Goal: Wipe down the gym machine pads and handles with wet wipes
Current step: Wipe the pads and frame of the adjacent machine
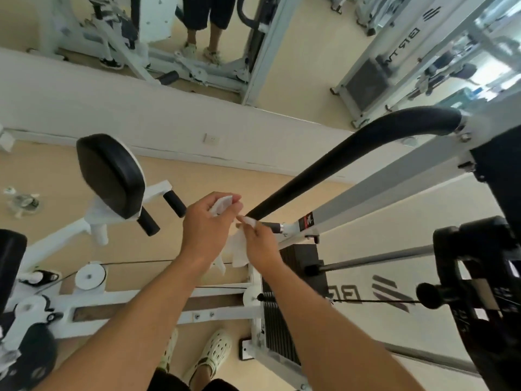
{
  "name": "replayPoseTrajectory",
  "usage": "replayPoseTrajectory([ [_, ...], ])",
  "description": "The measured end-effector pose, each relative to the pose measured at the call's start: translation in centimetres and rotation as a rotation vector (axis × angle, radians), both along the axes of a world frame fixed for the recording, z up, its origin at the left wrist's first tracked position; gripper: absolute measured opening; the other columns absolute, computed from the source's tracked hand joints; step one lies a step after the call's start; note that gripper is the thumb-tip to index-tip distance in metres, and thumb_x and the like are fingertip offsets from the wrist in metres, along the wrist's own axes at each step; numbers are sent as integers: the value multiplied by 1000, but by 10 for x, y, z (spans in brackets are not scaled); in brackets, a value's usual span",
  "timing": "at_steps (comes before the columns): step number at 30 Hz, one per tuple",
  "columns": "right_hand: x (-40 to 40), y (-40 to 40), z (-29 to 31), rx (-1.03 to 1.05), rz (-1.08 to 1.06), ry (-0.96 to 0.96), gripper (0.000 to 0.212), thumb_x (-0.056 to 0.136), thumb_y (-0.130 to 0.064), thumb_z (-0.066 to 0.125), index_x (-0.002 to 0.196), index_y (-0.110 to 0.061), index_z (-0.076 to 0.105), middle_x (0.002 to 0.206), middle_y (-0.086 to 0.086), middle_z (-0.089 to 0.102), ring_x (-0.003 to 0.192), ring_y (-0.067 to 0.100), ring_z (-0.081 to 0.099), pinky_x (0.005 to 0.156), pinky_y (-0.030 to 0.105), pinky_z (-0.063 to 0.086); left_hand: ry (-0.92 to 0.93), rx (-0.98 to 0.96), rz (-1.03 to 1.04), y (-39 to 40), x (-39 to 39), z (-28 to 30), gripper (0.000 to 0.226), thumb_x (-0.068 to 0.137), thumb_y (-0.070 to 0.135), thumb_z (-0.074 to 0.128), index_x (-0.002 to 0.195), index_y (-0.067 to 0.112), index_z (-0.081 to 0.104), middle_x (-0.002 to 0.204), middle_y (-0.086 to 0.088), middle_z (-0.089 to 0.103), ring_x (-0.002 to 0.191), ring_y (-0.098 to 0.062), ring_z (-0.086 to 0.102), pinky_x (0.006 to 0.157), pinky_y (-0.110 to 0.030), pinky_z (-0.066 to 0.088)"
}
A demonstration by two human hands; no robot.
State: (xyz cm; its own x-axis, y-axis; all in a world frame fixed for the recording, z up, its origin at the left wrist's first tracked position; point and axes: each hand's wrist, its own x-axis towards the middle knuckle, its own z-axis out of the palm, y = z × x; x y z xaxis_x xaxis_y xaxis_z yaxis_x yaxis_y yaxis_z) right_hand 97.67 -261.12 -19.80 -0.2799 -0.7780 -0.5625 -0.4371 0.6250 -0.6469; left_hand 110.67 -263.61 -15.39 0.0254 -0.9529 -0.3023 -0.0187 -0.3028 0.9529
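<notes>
Both hands meet at frame centre, just short of the lower end of the long black foam-covered handle bar point(352, 159), which runs up toward 2 o'clock. The left hand point(207, 224) has its fingers curled around a bunched part of the white wet wipe point(239, 248). The right hand point(260, 244) pinches another fold of it at the fingertips; the rest hangs between the wrists. A black oval cushioned pad point(110, 176) sits at 9 o'clock, well apart.

White wipe point(239, 249), black handle point(352, 153), black pad point(110, 176), beige floor point(197, 176).
</notes>
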Motion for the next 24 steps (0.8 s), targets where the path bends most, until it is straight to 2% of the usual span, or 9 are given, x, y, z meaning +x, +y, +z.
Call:
replayPoseTrajectory([
  [3,-17,13,15,-46,-755,-230,31,108,-39,46,133,-23,56,129,15,62,98,23,62,80,36,53,9,40,-16,2,-5,6,7,91,29,72,96,33,75,92,17,71,89,-8,65,76,-26,50],
  [6,-57,-2,64,-247,-1038,-336,52,109,-38,41,147,-3,46,146,25,52,117,42,61,89,49,51,10,36,-60,2,-14,14,7,91,29,73,93,35,75,91,18,71,93,-8,65,81,-29,52],
  [9,-70,-32,130,-530,-1140,-334,48,106,-46,49,143,-18,54,142,11,58,128,34,57,102,46,47,24,32,-68,2,-22,21,8,91,27,73,91,35,76,89,18,72,93,-9,64,82,-30,51],
  [11,-55,-48,148,-688,-1080,-327,38,109,-33,47,147,-33,52,145,-4,56,132,21,52,110,40,42,20,24,-79,4,-27,23,9,91,27,73,90,35,76,87,17,71,91,-10,64,80,-29,50],
  [14,-22,-53,131,-676,-827,-25,55,110,-11,38,157,-40,36,150,-8,52,131,11,51,110,33,42,24,23,-88,9,-31,24,11,89,24,75,87,35,76,83,17,72,87,-10,64,78,-30,51],
  [16,-15,-50,95,-575,-776,16,62,107,-3,40,159,-36,31,149,-1,54,133,19,54,109,36,45,22,18,-92,13,-30,24,10,89,23,75,88,33,77,80,17,71,81,-5,63,77,-31,51],
  [20,-16,-36,70,-243,-709,-144,50,101,1,45,148,-18,49,136,17,62,119,36,63,96,44,54,-6,12,-105,16,-21,22,9,91,23,73,90,32,76,79,18,70,73,-1,61,74,-31,51],
  [22,-23,-33,81,-296,-840,-242,47,103,0,42,147,-14,49,135,19,61,114,37,64,88,38,51,-12,13,-95,14,-14,20,9,90,23,74,90,32,76,81,21,70,71,2,61,73,-30,50],
  [24,-31,-33,100,-495,-1101,-361,48,109,-8,37,155,-22,43,138,5,61,100,15,67,84,22,47,-14,26,-80,10,-6,17,8,90,24,74,91,32,76,81,21,70,69,5,62,75,-30,50],
])
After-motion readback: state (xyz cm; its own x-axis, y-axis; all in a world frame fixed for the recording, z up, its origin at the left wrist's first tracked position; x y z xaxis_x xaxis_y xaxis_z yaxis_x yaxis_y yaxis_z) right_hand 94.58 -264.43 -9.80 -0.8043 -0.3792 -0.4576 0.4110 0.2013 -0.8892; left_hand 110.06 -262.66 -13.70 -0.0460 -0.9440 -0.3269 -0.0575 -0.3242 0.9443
